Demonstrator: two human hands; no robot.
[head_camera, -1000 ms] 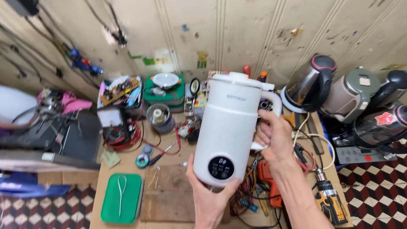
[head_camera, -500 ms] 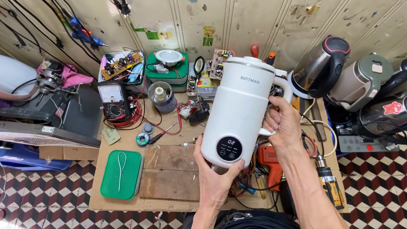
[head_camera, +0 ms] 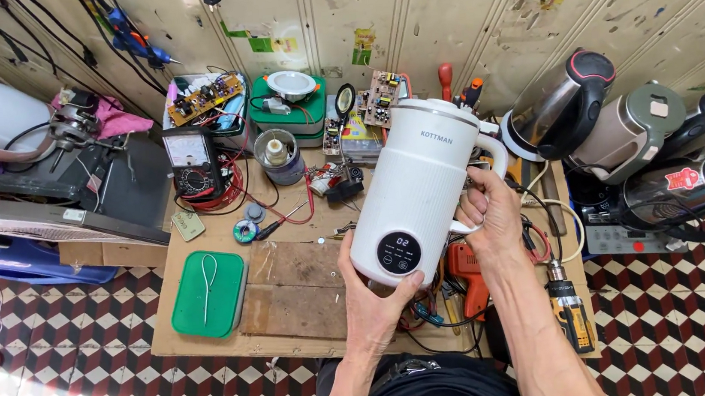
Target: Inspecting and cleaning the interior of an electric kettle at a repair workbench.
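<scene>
From the head view, the tall white plastic blender jug with a dark round display [head_camera: 417,196] is held tilted at frame centre above the cardboard-topped worktop [head_camera: 212,345]. The left hand [head_camera: 375,295] cups its base; the right hand [head_camera: 483,211] has its grip closed round the handle. It looks rigid, smooth and fairly heavy; handle and base are the safest holds. A green rectangular lid [head_camera: 207,294] lies lower left, and green and yellow stickers [head_camera: 364,46] mark the wall above.

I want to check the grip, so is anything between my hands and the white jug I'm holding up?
Nothing visible is. The left hand cups the bottom of the white jug directly, and the right hand wraps its handle. The jug is held above the workbench, clear of the tools lying there.
</scene>
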